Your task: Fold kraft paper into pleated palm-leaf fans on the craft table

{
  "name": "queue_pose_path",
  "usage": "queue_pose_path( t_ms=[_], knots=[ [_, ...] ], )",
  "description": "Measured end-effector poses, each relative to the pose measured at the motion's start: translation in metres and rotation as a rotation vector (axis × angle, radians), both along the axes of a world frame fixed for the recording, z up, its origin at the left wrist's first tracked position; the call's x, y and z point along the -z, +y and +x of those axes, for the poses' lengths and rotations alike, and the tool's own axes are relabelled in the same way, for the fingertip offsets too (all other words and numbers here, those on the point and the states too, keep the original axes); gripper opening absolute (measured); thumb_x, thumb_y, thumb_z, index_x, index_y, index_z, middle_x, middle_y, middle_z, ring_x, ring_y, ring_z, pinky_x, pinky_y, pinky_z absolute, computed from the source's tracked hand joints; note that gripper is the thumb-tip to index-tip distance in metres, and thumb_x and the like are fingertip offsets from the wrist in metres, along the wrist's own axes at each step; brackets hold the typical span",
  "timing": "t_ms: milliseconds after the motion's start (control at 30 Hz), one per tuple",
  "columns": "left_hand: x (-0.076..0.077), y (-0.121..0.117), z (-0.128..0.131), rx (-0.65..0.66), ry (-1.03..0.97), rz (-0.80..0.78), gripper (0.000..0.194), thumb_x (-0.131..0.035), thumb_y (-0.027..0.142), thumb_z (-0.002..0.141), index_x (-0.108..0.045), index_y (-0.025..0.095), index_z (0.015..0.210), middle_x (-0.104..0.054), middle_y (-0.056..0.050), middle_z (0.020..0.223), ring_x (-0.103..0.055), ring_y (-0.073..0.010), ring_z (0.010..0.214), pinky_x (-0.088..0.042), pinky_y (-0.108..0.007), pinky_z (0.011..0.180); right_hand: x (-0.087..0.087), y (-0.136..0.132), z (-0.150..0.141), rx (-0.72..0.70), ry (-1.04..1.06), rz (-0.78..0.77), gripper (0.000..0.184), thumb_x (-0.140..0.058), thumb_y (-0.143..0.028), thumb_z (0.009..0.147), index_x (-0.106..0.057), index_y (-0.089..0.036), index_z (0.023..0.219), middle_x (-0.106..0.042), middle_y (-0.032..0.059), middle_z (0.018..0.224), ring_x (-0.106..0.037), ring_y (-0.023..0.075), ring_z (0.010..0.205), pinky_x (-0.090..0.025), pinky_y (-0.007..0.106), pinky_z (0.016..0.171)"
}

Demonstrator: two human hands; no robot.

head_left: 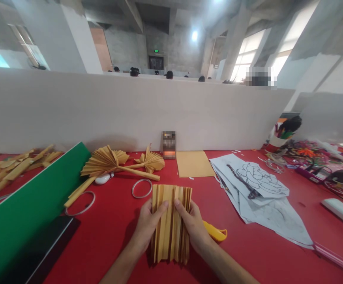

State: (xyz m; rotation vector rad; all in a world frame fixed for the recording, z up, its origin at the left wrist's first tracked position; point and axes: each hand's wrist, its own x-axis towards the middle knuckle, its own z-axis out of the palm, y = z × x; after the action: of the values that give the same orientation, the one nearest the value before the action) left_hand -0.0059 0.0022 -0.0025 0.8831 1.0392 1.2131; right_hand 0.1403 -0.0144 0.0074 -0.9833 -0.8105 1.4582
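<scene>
Between my two hands is a sheet of yellow-brown paper [171, 236] folded into narrow upright pleats. My left hand [152, 217] grips its left side, thumb lying across the front and fingers hidden behind. On the opposite side my right hand [191, 221] holds it the same way, the two thumb tips a little apart near the middle. The pleats are bunched at both sides and flatter in the centre. A yellow cutter [215, 231] lies beside my right hand, partly covered by it. Just beyond my left hand rests a tape ring [142, 188].
Paper fans with rolled stems [109, 161] lie at the back left, near a green board [41, 197]. A flat yellow-brown sheet [195, 163] and drawings [257, 181] lie beyond and to the right. A white partition [115, 110] borders the red table [106, 244].
</scene>
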Motion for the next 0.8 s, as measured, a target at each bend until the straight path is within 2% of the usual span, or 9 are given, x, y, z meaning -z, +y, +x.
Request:
queue_pose_path(
  t_ms=[133,333,400,533,700,800],
  knots=[
    [-0.0033,0.0017,-0.0034,-0.087,-0.003,0.014,0.052,-0.084,0.049,0.079,-0.069,0.015,0.115,-0.08,-0.013,0.11,-0.077,-0.0309,0.099,-0.06,-0.036,0.084,0.0,0.0014,0.0026,0.014,0.012,0.013,0.049,-0.082,-0.057,0.082,-0.071,-0.017,0.109,-0.077,0.0121,0.113,-0.072,0.0319,0.107,-0.056,0.045,0.098],
    [-0.0007,0.0025,-0.005,-0.092,0.025,0.024,0.045,-0.085,0.046,0.079,-0.068,0.016,0.109,-0.081,-0.01,0.105,-0.078,-0.0302,0.094,-0.06,-0.037,0.081,-0.0078,0.001,0.0057,-0.052,-0.071,0.046,0.056,-0.086,-0.056,0.077,-0.07,-0.017,0.114,-0.077,0.0131,0.114,-0.072,0.0344,0.108,-0.057,0.046,0.095],
    [-0.0007,0.0014,-0.004,-0.08,0.023,0.03,0.044,-0.085,0.044,0.079,-0.068,0.017,0.109,-0.08,-0.01,0.107,-0.077,-0.0303,0.096,-0.06,-0.036,0.082,-0.0067,0.0006,0.0048,-0.08,-0.125,0.056,0.056,-0.088,-0.054,0.075,-0.07,-0.017,0.112,-0.077,0.0132,0.113,-0.072,0.0343,0.104,-0.058,0.043,0.09],
    [-0.0003,0.0014,-0.0044,-0.093,0.055,0.049,0.044,-0.083,0.046,0.081,-0.069,0.016,0.11,-0.08,-0.01,0.106,-0.076,-0.0297,0.097,-0.06,-0.035,0.083,-0.0007,0.0017,0.0037,-0.061,-0.234,0.071,0.049,-0.085,-0.055,0.078,-0.071,-0.015,0.102,-0.077,0.011,0.098,-0.072,0.0302,0.089,-0.058,0.04,0.081],
    [0.0,0.0042,-0.0079,-0.183,0.148,0.025,0.043,-0.082,0.054,0.079,-0.07,0.016,0.095,-0.08,-0.008,0.092,-0.075,-0.0258,0.078,-0.057,-0.03,0.066,-0.0003,0.0,0.0041,-0.074,-0.24,0.107,0.045,-0.082,-0.053,0.081,-0.071,-0.016,0.103,-0.076,0.0085,0.097,-0.07,0.028,0.089,-0.057,0.037,0.079],
    [-0.0044,0.0032,-0.0079,-0.145,0.072,-0.004,0.045,-0.08,0.059,0.08,-0.072,0.017,0.097,-0.08,-0.007,0.087,-0.074,-0.0257,0.076,-0.055,-0.03,0.064,-0.0015,-0.003,0.0031,-0.105,-0.166,0.093,0.044,-0.083,-0.052,0.081,-0.071,-0.017,0.106,-0.076,0.0085,0.101,-0.07,0.0274,0.091,-0.057,0.037,0.083]
  ],
)
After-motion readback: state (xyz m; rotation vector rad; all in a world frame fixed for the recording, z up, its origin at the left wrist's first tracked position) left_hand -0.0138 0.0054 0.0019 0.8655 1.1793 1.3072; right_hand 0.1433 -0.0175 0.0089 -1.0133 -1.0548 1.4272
